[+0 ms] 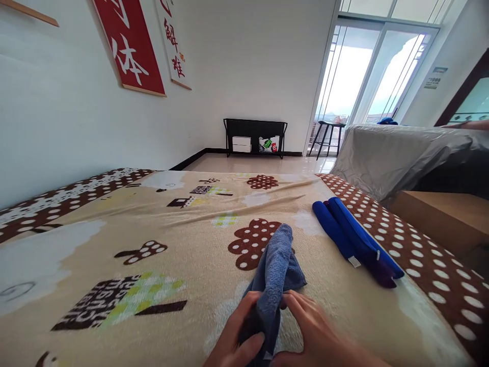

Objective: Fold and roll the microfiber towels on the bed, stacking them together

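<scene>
1. Blue-grey towel point(279, 257) lies partly rolled on the patterned blanket point(206, 285), near the front edge of the view, its rolled far end resting over a brown flower with white dots.
2. Left hand point(239, 334) grips the near end of the towel from the left, with the thumb on top and the fingers curled along its side.
3. Right hand point(315, 331) is bent around the other side, fingertips touching the towel (whether they pinch it firmly, I cannot tell); a gap shows between its thumb and forefinger.
4. A flat corner of the towel spreads out to the right of the roll, just beyond the right hand's fingertips.
5. Dark blue rolls point(353, 239) lie side by side to the right, apart from the towel, with a white tag point(354, 261) showing on their left side.
6. Beyond the blanket's right border stands a cardboard box point(445, 214); a black rack point(255, 127) stands against the far wall, near a dark stool point(329, 133).
</scene>
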Action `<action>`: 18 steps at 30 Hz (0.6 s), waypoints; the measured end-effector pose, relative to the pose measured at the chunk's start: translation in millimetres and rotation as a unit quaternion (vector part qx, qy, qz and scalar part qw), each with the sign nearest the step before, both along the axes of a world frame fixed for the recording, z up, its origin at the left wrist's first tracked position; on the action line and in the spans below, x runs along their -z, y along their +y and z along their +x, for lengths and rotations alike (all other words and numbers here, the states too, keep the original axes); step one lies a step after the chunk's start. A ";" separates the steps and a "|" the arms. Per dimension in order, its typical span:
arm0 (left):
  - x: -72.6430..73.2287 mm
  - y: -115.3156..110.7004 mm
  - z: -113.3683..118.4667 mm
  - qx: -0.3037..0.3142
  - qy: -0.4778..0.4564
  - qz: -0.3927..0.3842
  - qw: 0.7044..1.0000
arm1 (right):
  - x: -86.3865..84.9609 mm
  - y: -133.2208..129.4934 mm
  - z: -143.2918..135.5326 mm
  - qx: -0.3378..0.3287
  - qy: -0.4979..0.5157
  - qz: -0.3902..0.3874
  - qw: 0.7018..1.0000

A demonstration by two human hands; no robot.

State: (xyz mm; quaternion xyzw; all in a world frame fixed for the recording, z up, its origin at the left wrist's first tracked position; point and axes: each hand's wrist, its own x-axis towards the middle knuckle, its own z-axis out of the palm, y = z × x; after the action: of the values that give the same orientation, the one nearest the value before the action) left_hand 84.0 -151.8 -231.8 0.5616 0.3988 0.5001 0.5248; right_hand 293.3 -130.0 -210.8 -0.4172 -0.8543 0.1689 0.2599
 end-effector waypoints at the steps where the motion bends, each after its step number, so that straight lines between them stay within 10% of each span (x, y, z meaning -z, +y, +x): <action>1: -2.6 0.8 0.3 0.004 0.009 0.011 1.000 | 1.6 -2.1 -1.1 0.013 0.003 -0.019 1.000; 8: -9.3 11.3 21.0 0.043 0.050 0.015 0.998 | 10.3 -14.2 -8.2 0.038 -0.025 -0.073 0.996; 18: -0.5 18.3 8.1 -0.151 0.201 0.167 0.953 | 6.3 2.9 19.2 0.118 0.117 -0.103 0.981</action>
State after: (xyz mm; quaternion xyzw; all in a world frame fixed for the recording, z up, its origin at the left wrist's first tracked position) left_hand 92.1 -133.5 -231.3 0.6633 0.4873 0.5095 0.2510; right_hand 312.5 -127.1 -217.1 -0.5170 -0.7409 0.2720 0.3314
